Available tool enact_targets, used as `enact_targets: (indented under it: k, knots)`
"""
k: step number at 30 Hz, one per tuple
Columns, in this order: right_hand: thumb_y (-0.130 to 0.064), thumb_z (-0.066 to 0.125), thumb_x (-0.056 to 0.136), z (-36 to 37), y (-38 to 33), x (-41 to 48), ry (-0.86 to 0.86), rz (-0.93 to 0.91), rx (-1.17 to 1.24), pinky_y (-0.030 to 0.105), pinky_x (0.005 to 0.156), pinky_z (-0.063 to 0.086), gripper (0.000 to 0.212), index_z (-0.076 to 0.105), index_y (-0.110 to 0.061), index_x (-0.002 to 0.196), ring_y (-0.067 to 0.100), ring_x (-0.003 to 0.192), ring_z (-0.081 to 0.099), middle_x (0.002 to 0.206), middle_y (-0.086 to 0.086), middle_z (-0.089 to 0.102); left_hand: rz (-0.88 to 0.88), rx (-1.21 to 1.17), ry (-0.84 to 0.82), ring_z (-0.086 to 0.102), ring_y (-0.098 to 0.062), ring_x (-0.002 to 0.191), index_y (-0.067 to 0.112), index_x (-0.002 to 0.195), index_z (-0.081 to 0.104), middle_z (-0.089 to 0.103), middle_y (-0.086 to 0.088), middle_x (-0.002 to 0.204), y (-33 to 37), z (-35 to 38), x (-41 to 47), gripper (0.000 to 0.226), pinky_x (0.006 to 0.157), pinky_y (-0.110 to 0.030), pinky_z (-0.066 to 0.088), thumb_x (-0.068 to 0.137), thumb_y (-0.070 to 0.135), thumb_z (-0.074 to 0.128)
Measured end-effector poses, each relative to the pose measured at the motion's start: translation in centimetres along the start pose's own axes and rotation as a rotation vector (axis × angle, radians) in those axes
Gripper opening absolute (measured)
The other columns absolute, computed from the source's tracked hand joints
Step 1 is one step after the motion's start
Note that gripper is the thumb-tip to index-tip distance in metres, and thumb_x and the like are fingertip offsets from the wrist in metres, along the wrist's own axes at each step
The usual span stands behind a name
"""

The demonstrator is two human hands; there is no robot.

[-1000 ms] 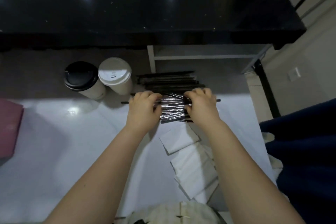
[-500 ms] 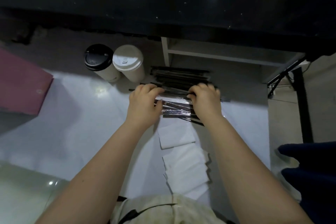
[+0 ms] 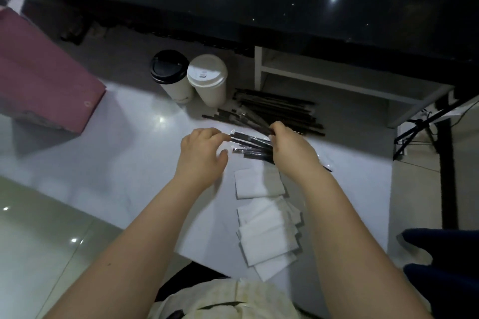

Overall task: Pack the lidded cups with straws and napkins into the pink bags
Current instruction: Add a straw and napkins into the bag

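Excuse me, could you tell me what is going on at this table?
A person is sorting wrapped straws: the right hand grips a bunch while the left hand touches their free ends. Two lidded cups, folded napkins and a pink bag sit on the white surface, the cups outside the bag.

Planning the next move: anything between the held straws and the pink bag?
Nothing visible on the table between straws and pink bag except the left hand. The black-lidded cup and white-lidded cup stand farther back.
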State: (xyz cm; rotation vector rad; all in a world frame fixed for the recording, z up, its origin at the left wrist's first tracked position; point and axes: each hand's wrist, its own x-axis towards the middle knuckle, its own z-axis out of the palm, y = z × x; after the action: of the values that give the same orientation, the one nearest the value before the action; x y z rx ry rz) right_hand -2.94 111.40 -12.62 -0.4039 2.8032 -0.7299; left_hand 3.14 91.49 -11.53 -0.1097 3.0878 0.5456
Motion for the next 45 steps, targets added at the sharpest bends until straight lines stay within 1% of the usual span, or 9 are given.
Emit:
enact_targets:
  k: [3,8,12,16,25,31,35,40,45]
  knots:
    - [-0.037,0.039,0.102,1.2,-2.3,-0.5,-0.029,-0.046,-0.007,0.036,0.059,0.032,0.021,0.042,-0.017,0.097,0.030,0.076,0.049,0.086,0.004,0.054,-0.025,-0.017,0.017,0.047,-0.026,0.122,0.022,0.119,0.067,0.060,0.001,0.124,-1.6,-0.4,-1.8,0.032,0.102,-0.041,0.033,0.088,0.020,0.063]
    - [-0.040,0.041,0.101,3.1,-7.9,-0.8,-0.080,-0.144,-0.034,0.037,0.059,0.032,0.023,0.041,-0.018,0.092,0.029,0.074,0.047,0.083,0.004,0.054,-0.113,-0.044,0.128,0.051,-0.026,0.119,0.022,0.115,0.069,0.063,0.001,0.121,-6.6,-2.9,-5.8,0.031,0.099,-0.043,0.036,0.085,0.017,0.065]
    - [-0.038,0.042,0.101,5.8,-14.4,-1.5,-0.142,-0.248,-0.075,0.036,0.052,0.026,0.023,0.038,-0.018,0.090,0.027,0.068,0.043,0.068,-0.005,0.040,-0.212,-0.042,0.265,0.057,-0.031,0.111,0.018,0.111,0.071,0.067,-0.003,0.113,-12.2,-5.4,-9.6,0.029,0.093,-0.045,0.040,0.082,0.020,0.071]
    - [-0.034,0.041,0.102,9.6,-21.2,-3.3,-0.186,-0.304,-0.047,0.033,0.048,0.025,0.019,0.037,-0.019,0.091,0.021,0.061,0.043,0.067,-0.005,0.044,-0.358,-0.057,0.309,0.058,-0.030,0.109,0.020,0.113,0.070,0.069,-0.003,0.112,-18.5,-7.8,-13.9,0.037,0.092,-0.043,0.042,0.080,0.037,0.065]
    - [-0.036,0.041,0.102,20.5,-40.0,-7.9,-0.308,-0.305,0.237,0.033,0.055,0.031,0.018,0.041,-0.024,0.089,0.015,0.064,0.046,0.073,-0.004,0.049,-0.394,-0.057,0.322,0.054,-0.025,0.114,0.027,0.115,0.067,0.066,0.004,0.112,-34.3,-13.3,-24.7,0.038,0.095,-0.042,0.040,0.079,0.040,0.069]
    - [-0.038,0.044,0.099,25.4,-48.1,-8.6,-0.333,-0.388,0.181,0.030,0.053,0.032,0.018,0.041,-0.038,0.082,0.008,0.065,0.051,0.074,-0.010,0.053,-0.434,-0.061,0.350,0.051,-0.023,0.118,0.026,0.118,0.066,0.065,0.004,0.116,-41.8,-16.1,-29.2,0.038,0.095,-0.040,0.036,0.082,0.039,0.068]
    - [-0.040,0.044,0.099,26.0,-51.2,-7.5,-0.308,-0.407,0.148,0.025,0.049,0.034,0.016,0.043,-0.042,0.084,0.002,0.058,0.052,0.071,-0.010,0.056,-0.433,-0.067,0.356,0.053,-0.024,0.116,0.026,0.118,0.066,0.065,0.003,0.115,-45.2,-17.7,-29.2,0.038,0.094,-0.040,0.038,0.082,0.036,0.068]
    - [-0.036,0.043,0.100,25.7,-54.9,-4.5,-0.328,-0.480,0.080,0.032,0.052,0.037,0.014,0.042,-0.032,0.086,0.016,0.066,0.053,0.074,-0.005,0.056,-0.454,-0.086,0.385,0.049,-0.024,0.119,0.025,0.118,0.066,0.063,0.002,0.117,-48.4,-20.1,-26.2,0.037,0.096,-0.041,0.036,0.082,0.036,0.067]
    - [-0.033,0.045,0.101,21.9,-60.2,0.9,-0.245,-0.578,0.173,0.039,0.060,0.041,0.014,0.047,-0.024,0.091,0.015,0.066,0.051,0.073,-0.008,0.053,-0.440,-0.067,0.470,0.046,-0.024,0.121,0.026,0.121,0.064,0.063,0.001,0.119,-51.0,-25.0,-19.9,0.039,0.099,-0.041,0.033,0.082,0.033,0.067]
